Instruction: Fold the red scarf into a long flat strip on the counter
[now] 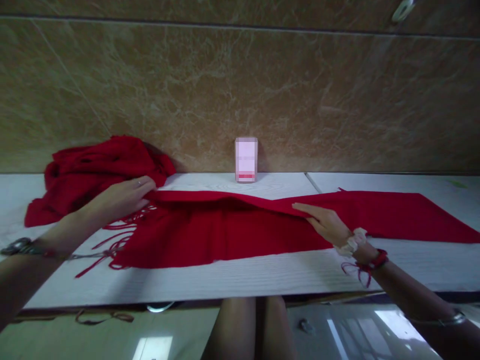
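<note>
A long red scarf [262,230] lies lengthwise across the white board, its far edge lifted in a fold along the left half. My left hand [137,192] is closed on the scarf's far left corner, above the fringe [120,242]; its fingertips are partly hidden. Farther right, my right hand [326,220] rests on the scarf with fingers stretched along the folded edge. Its thumb is hard to make out. Behind my left hand sits a crumpled heap of red fringed cloth [101,160].
A phone with a blurred screen [246,160] leans upright against the brown marbled wall [210,90]. The white board [262,280] ends just above my knees [240,330]. A brown strap [105,317] and glossy floor [187,330] show below.
</note>
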Demonstrator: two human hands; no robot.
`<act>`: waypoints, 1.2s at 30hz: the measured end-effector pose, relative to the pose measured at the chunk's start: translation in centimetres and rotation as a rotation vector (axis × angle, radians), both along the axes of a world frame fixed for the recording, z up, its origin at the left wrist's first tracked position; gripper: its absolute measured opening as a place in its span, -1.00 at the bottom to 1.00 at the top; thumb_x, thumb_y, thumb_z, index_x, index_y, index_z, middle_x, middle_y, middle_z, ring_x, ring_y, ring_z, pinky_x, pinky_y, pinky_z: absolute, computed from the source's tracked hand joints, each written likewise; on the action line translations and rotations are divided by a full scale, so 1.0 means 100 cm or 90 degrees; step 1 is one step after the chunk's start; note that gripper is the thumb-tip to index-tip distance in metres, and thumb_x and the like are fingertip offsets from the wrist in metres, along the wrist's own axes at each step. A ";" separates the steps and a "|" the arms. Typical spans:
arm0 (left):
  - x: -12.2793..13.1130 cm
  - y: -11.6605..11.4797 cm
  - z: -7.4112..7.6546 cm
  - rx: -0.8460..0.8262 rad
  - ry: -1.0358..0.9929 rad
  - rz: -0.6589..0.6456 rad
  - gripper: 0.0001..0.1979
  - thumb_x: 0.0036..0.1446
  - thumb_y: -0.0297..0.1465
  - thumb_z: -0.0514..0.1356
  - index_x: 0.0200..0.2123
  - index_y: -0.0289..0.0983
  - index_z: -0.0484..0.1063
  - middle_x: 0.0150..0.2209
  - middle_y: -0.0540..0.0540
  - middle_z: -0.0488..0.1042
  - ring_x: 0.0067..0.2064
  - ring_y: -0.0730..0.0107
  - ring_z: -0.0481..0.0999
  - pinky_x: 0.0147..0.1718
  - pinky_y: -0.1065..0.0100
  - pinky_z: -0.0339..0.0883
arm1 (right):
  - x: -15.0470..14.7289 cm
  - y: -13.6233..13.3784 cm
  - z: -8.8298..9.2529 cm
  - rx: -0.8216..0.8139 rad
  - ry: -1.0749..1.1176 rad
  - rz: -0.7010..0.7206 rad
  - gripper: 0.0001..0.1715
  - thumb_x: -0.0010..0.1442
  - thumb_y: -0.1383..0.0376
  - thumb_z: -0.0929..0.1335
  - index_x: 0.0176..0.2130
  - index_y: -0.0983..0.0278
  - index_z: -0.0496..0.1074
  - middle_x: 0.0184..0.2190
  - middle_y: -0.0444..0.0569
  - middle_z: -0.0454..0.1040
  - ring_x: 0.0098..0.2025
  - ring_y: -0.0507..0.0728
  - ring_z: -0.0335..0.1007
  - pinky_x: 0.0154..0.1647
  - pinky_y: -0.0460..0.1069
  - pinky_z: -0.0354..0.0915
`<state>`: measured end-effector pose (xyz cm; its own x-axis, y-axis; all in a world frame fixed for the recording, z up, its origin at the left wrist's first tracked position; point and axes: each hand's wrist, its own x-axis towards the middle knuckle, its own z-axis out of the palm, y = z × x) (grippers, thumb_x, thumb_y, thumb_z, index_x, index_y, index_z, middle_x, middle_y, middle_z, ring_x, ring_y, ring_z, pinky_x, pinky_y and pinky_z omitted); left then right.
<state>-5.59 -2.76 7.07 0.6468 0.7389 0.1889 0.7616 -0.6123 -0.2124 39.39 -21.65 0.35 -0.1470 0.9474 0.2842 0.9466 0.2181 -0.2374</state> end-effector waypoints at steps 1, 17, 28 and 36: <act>-0.008 -0.010 -0.010 -0.037 0.055 -0.001 -0.73 -0.07 -0.46 -0.05 -0.27 -0.31 0.33 -0.21 -0.02 0.35 -0.21 0.44 0.32 -0.18 0.36 0.26 | 0.000 -0.006 -0.008 -0.026 -0.017 0.054 -0.49 0.11 0.40 0.10 0.01 0.21 0.32 0.01 -0.09 0.35 0.06 0.10 0.22 0.08 0.07 0.18; 0.003 -0.010 -0.086 -0.109 -0.012 -0.061 -0.59 -0.08 -0.58 0.00 -0.13 -0.23 0.36 -0.09 -0.16 0.39 -0.01 0.22 0.33 -0.06 0.23 0.21 | 0.018 0.010 -0.045 -0.094 -0.078 0.031 -0.46 0.11 0.36 0.12 0.10 0.23 0.19 0.13 0.03 0.18 0.19 0.17 -0.03 0.15 0.25 -0.04; 0.042 0.012 -0.074 -0.023 -0.093 -0.039 -0.55 -0.17 -0.63 -0.05 -0.18 -0.28 0.39 -0.15 -0.15 0.40 -0.09 0.24 0.38 -0.03 0.24 0.22 | 0.045 0.034 -0.043 -0.032 -0.087 -0.056 -0.51 0.04 0.40 0.18 -0.01 0.31 0.33 0.03 0.08 0.32 0.09 0.19 0.18 0.10 0.18 0.12; 0.020 0.017 -0.077 0.031 -0.321 -0.057 -0.56 -0.16 -0.60 -0.06 -0.19 -0.28 0.39 -0.21 -0.13 0.42 -0.13 0.30 0.39 -0.09 0.27 0.27 | -0.016 0.048 0.007 -0.167 -0.129 0.089 -0.55 0.05 0.26 0.27 -0.05 0.34 0.39 0.01 0.12 0.33 0.09 0.24 0.18 0.08 0.17 0.15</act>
<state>-3.54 -1.03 -0.61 0.5265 0.6678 0.5262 0.7222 -0.6779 0.1377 37.79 -16.85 1.04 -0.3087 0.9511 -0.0137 0.9455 0.3053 -0.1132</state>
